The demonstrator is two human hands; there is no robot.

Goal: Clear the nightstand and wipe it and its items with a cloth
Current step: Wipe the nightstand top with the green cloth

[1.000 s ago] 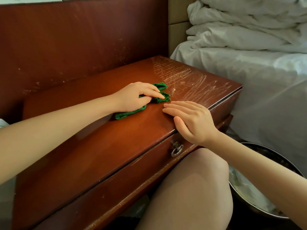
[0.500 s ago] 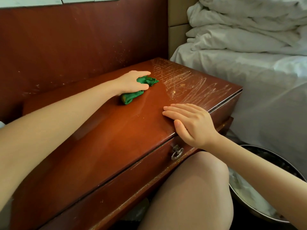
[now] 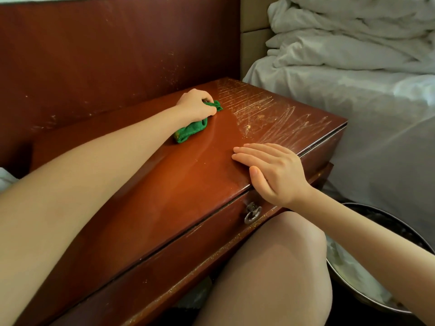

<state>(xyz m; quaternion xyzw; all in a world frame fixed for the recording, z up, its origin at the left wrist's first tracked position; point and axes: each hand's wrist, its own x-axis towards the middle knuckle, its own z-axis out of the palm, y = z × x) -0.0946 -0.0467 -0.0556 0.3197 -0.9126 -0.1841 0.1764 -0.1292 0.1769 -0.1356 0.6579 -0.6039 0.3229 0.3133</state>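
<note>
Gripping the bunched green cloth (image 3: 190,131), the left hand (image 3: 196,105) slides from the middle of the red-brown wooden nightstand (image 3: 164,184) to its back edge, while the flat, straight-fingered right hand (image 3: 273,170) stays at its front edge, leaving its streaked right end unwiped.

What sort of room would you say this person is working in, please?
Probably a bedroom, perhaps a hotel's: a wooden nightstand, on which the left hand holds a green cloth, stands beside a bed piled with rumpled white bedding.
</note>
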